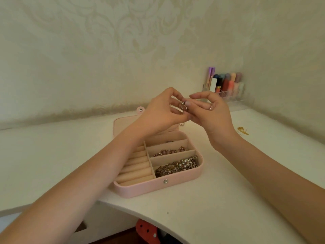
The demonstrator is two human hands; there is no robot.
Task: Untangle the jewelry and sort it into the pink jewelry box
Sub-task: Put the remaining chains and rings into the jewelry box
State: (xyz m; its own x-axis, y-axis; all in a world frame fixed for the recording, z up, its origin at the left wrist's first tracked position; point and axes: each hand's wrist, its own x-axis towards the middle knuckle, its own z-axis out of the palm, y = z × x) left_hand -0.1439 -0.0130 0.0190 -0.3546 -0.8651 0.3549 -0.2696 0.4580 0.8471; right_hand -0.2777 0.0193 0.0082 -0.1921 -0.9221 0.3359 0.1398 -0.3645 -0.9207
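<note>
Head view shows our left hand (163,110) and right hand (209,111) together, both pinching small silver rings (183,106) above the open pink jewelry box (140,189) near the tabletop's back edge, so we should tease them apart gently over the box.

Bare forearms, no sleeves (a ring (210,107) on the right grip (213,111))
</note>
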